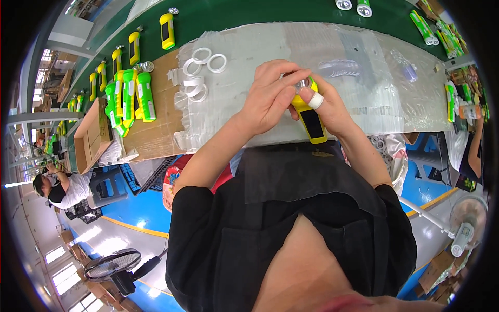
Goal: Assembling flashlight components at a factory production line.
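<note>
Above the near edge of the bench, my right hand is wrapped round a yellow flashlight with a black panel on its side. White tape covers the thumb of that hand. My left hand closes over the flashlight's head end, where a small shiny, clear or silvery piece shows between the fingers. Fingers hide most of that end. Several white rings lie to the left on the plastic-covered work surface. Beyond my hands rests a row of clear discs.
Green-and-yellow flashlights are piled at the left beside an open cardboard box. Yellow flashlights line the green belt behind. Finished-looking green flashlights lie far right. Co-workers sit at both sides; a fan stands lower left.
</note>
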Action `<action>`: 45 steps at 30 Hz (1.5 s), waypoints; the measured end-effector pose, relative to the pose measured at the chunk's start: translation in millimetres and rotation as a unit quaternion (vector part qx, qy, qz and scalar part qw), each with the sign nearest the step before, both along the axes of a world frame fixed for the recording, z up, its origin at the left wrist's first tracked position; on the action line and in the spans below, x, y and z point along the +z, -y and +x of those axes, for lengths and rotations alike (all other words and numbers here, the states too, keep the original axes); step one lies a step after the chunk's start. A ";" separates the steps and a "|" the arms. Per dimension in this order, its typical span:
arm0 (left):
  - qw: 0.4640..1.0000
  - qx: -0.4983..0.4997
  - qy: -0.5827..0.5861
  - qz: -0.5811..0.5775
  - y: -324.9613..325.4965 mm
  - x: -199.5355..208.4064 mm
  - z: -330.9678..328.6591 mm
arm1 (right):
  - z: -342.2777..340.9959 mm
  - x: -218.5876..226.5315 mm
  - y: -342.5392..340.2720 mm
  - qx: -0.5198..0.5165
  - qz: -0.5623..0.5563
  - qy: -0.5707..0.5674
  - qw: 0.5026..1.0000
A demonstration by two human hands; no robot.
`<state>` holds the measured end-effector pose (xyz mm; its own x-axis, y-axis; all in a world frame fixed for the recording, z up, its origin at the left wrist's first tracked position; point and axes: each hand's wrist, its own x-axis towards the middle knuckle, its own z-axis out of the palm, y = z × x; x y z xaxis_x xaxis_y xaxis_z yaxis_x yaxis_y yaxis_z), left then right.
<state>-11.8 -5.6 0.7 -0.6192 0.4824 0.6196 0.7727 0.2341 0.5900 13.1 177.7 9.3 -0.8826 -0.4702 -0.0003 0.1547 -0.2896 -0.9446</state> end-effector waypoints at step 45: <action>0.993 0.113 -0.035 -0.026 21.1 49.7 -30.4 | -72.0 -15.5 13.8 -0.075 -0.043 -0.254 0.963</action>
<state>-42.1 -26.7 50.4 -0.6716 0.3686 0.6427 0.7356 0.4354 0.5190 -58.9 163.9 -6.2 -0.8168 -0.3174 0.4818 -0.3698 -0.3529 -0.8595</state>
